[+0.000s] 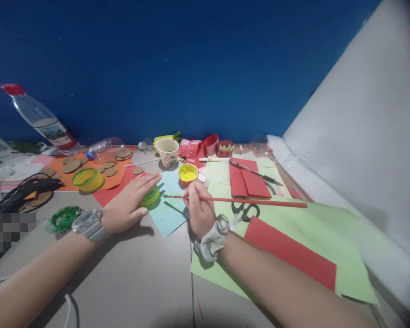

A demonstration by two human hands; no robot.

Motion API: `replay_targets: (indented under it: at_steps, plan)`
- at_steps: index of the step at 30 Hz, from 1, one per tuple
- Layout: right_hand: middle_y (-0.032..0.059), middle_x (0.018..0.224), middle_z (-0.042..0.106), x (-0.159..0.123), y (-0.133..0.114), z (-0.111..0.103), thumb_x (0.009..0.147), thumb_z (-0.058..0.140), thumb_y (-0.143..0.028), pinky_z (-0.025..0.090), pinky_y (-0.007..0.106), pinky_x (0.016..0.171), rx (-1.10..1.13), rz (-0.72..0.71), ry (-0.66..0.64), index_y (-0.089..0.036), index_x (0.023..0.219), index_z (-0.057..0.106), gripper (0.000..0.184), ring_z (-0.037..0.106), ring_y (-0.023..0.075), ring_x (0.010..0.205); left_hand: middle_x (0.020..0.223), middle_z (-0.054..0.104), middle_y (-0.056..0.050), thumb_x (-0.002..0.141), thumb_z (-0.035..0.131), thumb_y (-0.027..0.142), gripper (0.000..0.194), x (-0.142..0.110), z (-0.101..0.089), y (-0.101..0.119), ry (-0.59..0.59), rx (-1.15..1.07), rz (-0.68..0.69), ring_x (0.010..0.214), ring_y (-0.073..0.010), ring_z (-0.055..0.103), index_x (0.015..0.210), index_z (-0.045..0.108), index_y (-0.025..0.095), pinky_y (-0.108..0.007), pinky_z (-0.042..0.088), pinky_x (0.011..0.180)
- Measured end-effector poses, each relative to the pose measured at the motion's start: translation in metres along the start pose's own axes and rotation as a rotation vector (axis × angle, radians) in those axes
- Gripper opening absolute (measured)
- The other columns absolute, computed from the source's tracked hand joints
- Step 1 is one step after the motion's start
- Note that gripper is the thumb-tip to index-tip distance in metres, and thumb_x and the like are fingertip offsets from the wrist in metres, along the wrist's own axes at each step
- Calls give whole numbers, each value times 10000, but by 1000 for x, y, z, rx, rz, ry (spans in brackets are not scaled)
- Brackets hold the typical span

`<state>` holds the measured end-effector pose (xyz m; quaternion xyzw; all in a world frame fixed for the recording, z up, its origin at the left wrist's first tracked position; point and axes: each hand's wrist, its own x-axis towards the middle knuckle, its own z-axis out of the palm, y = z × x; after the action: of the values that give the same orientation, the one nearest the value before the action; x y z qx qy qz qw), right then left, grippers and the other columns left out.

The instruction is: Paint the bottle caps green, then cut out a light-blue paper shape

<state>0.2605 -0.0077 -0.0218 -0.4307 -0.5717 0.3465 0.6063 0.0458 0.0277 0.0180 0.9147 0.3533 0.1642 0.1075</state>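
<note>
My left hand [128, 205] is around a green and yellow plastic ring [151, 198], its thumb and outstretched fingers on either side. The hand covers part of the ring. In my right hand [200, 212] is a thin red paintbrush [253, 202], pinched near its bristle end. The brush tip points left, just right of the ring, over a light blue paper sheet [169, 222]. Beyond my right hand sits a small tub of yellow paint [188, 173]. A patterned paper cup [167, 153] stands behind the blue sheet.
On the left are another yellow ring [88, 180], cardboard discs [72, 165], a tall bottle [51, 130], a black cable [23, 191] and a green bottle piece [64, 219]. To the right lie scissors [245, 213], a pen [256, 172], red paper [294, 255] and green paper [345, 237].
</note>
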Motion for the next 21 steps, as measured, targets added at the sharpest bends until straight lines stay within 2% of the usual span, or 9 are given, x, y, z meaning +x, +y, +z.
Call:
replay_targets:
  at_steps: [4, 7, 11, 13, 16, 21]
  plan:
    - [-18, 674, 485, 0, 2, 0, 976, 356, -297, 418, 262, 558, -8, 9, 1, -232, 745, 430, 251, 489, 137, 588, 1531, 339, -136, 799, 88, 805, 959, 5, -4, 2, -30, 4, 45, 1405, -350, 286, 1495, 277, 173, -550, 75, 1163]
    - [-14, 675, 493, 0, 2, 0, 979, 348, -302, 420, 264, 558, -16, 11, 2, -230, 742, 435, 263, 484, 137, 582, 1540, 319, -132, 817, 165, 790, 921, 5, -4, 6, -62, 65, 46, 1421, -358, 247, 1489, 291, 173, -563, 58, 1158]
    - [-16, 666, 476, 0, 0, 0, 988, 326, -315, 419, 263, 552, -4, 15, -5, -229, 746, 432, 278, 471, 131, 558, 1529, 320, -180, 849, 270, 741, 891, 7, -1, 8, -124, 107, -3, 1407, -358, 286, 1481, 293, 114, -562, 131, 1152]
    - [-24, 650, 458, 0, -2, 0, 988, 321, -310, 408, 258, 539, 7, 6, -15, -228, 745, 423, 276, 461, 127, 543, 1513, 338, -207, 846, 240, 751, 921, 10, -1, 6, -112, 60, -7, 1390, -354, 324, 1469, 308, 76, -543, 183, 1149]
    - [-32, 625, 440, -2, -7, -2, 984, 323, -291, 384, 254, 531, -11, -32, -59, -225, 729, 420, 281, 447, 122, 535, 1480, 409, -188, 835, 172, 771, 929, 17, -2, -5, -90, -64, 49, 1360, -334, 387, 1439, 379, 96, -494, 249, 1144]
    - [-30, 641, 526, -5, -17, -5, 963, 366, -257, 398, 250, 556, -125, -60, -314, -219, 767, 478, 229, 498, 120, 556, 1381, 540, -170, 823, 136, 786, 921, 23, -3, -21, -22, -264, 69, 1263, -344, 510, 1375, 499, 144, -477, 377, 1068]
